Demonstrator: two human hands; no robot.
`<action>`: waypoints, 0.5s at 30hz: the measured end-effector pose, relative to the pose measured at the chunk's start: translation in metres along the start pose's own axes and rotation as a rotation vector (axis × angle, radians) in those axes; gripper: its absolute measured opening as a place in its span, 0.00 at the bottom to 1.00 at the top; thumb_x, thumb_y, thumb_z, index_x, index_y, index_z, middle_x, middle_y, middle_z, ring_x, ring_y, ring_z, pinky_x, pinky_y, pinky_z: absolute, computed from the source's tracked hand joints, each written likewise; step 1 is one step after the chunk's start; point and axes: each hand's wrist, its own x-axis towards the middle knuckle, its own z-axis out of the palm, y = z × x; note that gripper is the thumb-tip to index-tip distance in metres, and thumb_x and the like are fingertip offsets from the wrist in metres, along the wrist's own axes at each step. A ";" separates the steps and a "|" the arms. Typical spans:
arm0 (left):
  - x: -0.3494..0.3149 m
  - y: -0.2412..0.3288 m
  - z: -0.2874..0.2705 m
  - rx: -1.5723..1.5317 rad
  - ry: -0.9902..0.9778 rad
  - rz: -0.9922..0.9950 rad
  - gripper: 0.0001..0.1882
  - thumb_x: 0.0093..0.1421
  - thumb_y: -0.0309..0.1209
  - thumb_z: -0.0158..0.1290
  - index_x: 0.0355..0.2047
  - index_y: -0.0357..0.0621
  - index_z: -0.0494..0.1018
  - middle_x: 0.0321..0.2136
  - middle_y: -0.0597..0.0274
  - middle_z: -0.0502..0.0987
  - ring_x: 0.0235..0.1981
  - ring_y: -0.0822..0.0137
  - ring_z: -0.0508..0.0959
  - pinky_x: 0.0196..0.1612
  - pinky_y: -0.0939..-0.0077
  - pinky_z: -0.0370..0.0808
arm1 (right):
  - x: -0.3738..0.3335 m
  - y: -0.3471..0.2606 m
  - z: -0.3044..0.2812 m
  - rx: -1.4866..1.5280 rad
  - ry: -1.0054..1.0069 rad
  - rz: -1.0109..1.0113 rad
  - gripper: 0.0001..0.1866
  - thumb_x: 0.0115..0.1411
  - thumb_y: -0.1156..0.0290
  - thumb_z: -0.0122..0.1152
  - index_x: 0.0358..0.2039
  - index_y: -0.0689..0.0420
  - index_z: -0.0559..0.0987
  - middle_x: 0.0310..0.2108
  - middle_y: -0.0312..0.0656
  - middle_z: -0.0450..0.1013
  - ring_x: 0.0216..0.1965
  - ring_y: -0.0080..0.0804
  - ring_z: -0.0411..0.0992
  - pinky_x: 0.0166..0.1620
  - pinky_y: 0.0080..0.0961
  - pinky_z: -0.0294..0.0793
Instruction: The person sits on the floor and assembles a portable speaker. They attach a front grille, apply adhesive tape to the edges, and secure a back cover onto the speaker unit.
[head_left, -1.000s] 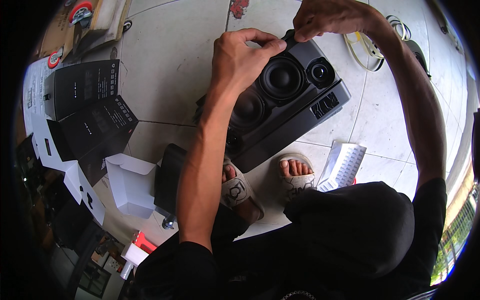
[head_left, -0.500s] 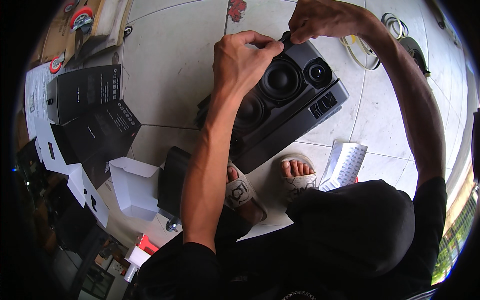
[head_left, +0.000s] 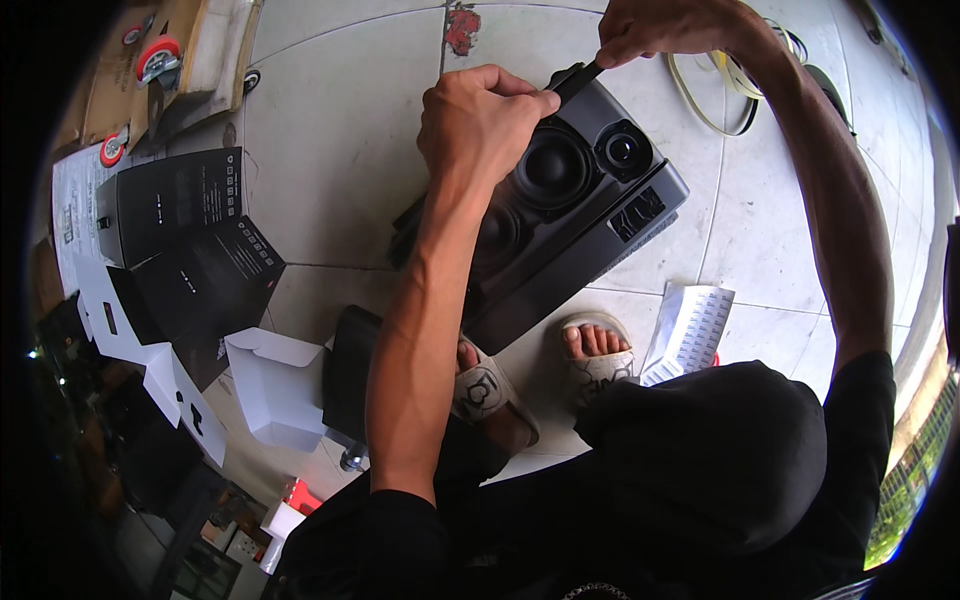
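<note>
A black speaker box (head_left: 550, 300) lies on the tiled floor in front of my feet, its round drivers facing up. Between my hands a short black strip (head_left: 581, 84) runs over the far edge of the box. My left hand (head_left: 478, 125) pinches its near end between thumb and fingers, close above the largest visible driver (head_left: 551, 168). At its other end my right hand (head_left: 655, 30) grips the strip, raised beyond the far corner. The left forearm hides part of the speaker's left side. What the strip is made of I cannot make out.
Unfolded black cartons (head_left: 200, 260) and an open white box (head_left: 278, 385) lie at the left, below a wooden platform with red caster wheels (head_left: 158, 60). A printed sheet (head_left: 690, 325) is beside my right foot (head_left: 597, 345). Coiled bands (head_left: 700, 95) lie at the far right.
My right hand has moved up and to the right, away from the left hand. More of the black strip now shows between them. The left hand has shifted slightly left.
</note>
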 end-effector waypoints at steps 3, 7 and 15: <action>0.001 0.003 -0.001 0.034 -0.014 0.010 0.10 0.45 0.39 0.66 0.24 0.48 0.83 0.23 0.61 0.82 0.28 0.62 0.81 0.39 0.67 0.76 | -0.010 0.004 -0.001 0.135 0.007 0.113 0.24 0.57 0.49 0.62 0.35 0.62 0.83 0.21 0.42 0.74 0.25 0.32 0.69 0.30 0.35 0.68; 0.006 0.001 -0.003 0.017 -0.066 -0.005 0.11 0.45 0.39 0.66 0.25 0.49 0.83 0.24 0.63 0.82 0.29 0.63 0.81 0.40 0.68 0.76 | -0.001 0.020 0.009 0.145 -0.006 0.080 0.25 0.56 0.49 0.62 0.36 0.61 0.84 0.22 0.42 0.75 0.26 0.32 0.69 0.32 0.34 0.68; 0.012 0.004 -0.001 0.000 -0.100 0.014 0.12 0.44 0.37 0.65 0.29 0.49 0.83 0.27 0.61 0.83 0.31 0.64 0.81 0.40 0.71 0.76 | 0.008 0.031 0.019 0.170 0.020 -0.052 0.24 0.56 0.51 0.62 0.38 0.62 0.83 0.29 0.50 0.79 0.32 0.39 0.73 0.38 0.38 0.70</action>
